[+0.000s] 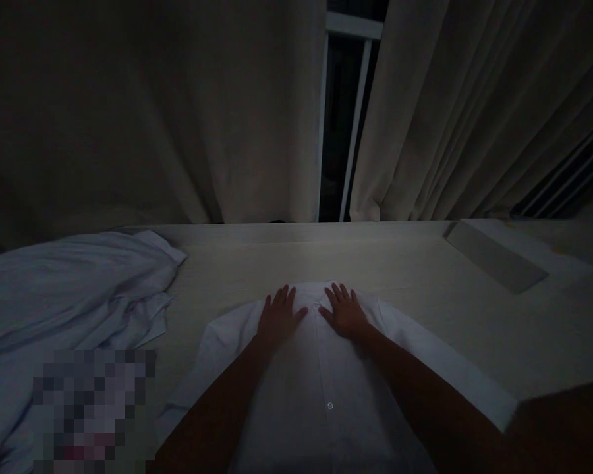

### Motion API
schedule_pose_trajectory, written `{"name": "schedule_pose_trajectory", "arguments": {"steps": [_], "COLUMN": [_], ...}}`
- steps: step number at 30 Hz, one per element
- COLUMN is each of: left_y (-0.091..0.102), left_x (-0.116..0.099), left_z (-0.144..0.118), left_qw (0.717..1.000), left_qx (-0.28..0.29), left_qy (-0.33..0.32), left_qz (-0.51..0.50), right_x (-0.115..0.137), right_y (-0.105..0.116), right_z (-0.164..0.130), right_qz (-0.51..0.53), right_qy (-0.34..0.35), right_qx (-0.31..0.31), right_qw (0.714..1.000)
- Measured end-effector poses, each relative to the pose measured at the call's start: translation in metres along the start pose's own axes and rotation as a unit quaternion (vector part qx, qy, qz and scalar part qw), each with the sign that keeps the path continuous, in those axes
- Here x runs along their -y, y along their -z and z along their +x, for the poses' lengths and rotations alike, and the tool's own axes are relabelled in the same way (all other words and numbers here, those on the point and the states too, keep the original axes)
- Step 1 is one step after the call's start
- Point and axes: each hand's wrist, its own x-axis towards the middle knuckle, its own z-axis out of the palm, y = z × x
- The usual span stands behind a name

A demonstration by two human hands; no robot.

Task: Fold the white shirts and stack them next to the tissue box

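A white button-up shirt (296, 395) lies spread front up on a pale surface, its collar end away from me and its sleeves out to both sides. My left hand (279, 316) rests flat on the shirt's upper left, fingers spread toward the collar. On the other side of the button line, my right hand (344, 311) is also laid flat with fingers apart. Neither hand grips the cloth. One button (330, 406) shows lower down on the front. My forearms cover parts of the shirt's sides.
A rumpled light garment (79, 283) lies to the left, with a blurred-out patch (93, 408) in front of it. A flat white box-like object (499, 253) stands at the back right of the pale surface (257, 260). Beige curtains (257, 118) hang behind, parted at a dark window.
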Motion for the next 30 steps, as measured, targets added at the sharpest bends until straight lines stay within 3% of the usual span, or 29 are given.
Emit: {"name": "schedule_pose_trajectory", "arguments": {"steps": [5, 9, 12, 15, 18, 22, 27, 30], "left_y": [-0.003, 0.023, 0.059, 0.090, 0.099, 0.089, 0.092, 0.105], "left_x": [0.000, 0.004, 0.022, 0.048, 0.071, 0.088, 0.079, 0.068], "left_z": [0.004, -0.008, -0.045, -0.111, -0.184, -0.247, -0.254, -0.249], "left_qw": [1.000, 1.000, 0.994, 0.971, 0.961, 0.961, 0.933, 0.929], "left_qx": [0.002, 0.007, -0.083, -0.170, -0.125, -0.020, 0.067, 0.107], "left_qy": [0.006, 0.021, 0.071, 0.168, 0.245, 0.267, 0.353, 0.353], "left_qz": [-0.010, -0.023, -0.023, -0.008, 0.026, 0.068, 0.022, -0.031], "right_x": [-0.008, -0.003, 0.016, 0.049, 0.081, 0.093, 0.087, 0.088], "right_y": [0.001, 0.009, 0.016, 0.016, 0.008, -0.007, -0.016, -0.014], "right_z": [0.008, 0.006, -0.002, -0.016, -0.030, -0.042, -0.047, -0.049], "right_qz": [-0.008, -0.003, -0.002, 0.002, 0.009, 0.018, 0.026, 0.024], "right_qy": [0.016, 0.011, 0.015, 0.080, 0.133, 0.050, 0.022, 0.021], "right_qx": [0.003, 0.016, -0.034, -0.058, -0.042, -0.016, -0.027, -0.029], "right_qw": [1.000, 1.000, 0.999, 0.995, 0.990, 0.998, 0.999, 0.999]}}
